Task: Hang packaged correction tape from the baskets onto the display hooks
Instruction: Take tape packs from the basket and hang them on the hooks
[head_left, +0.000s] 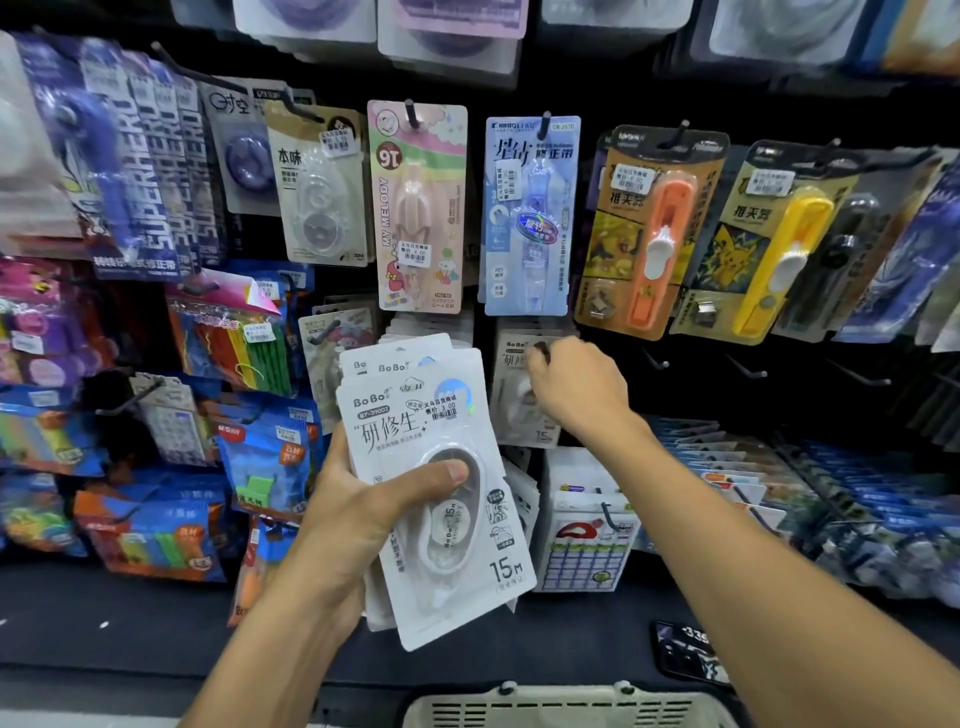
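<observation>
My left hand (358, 514) grips a stack of several white BoBo correction tape packs (447, 545), thumb pressed on the front pack's blister, held in front of the display wall. My right hand (576, 387) reaches to a black display hook (543, 351) and holds the top of a matching white pack (519, 410) that hangs there with others behind it. Its fingers are curled at the pack's hang hole. More white packs (431, 325) hang on the hook just to the left, behind my stack.
A pale plastic basket (566, 706) shows its rim at the bottom edge. Above hang pink (421, 208), blue (532, 218), orange (649, 234) and yellow (763, 249) correction tape packs. Bare hooks (748, 369) stick out to the right. A dark shelf ledge (130, 623) runs below.
</observation>
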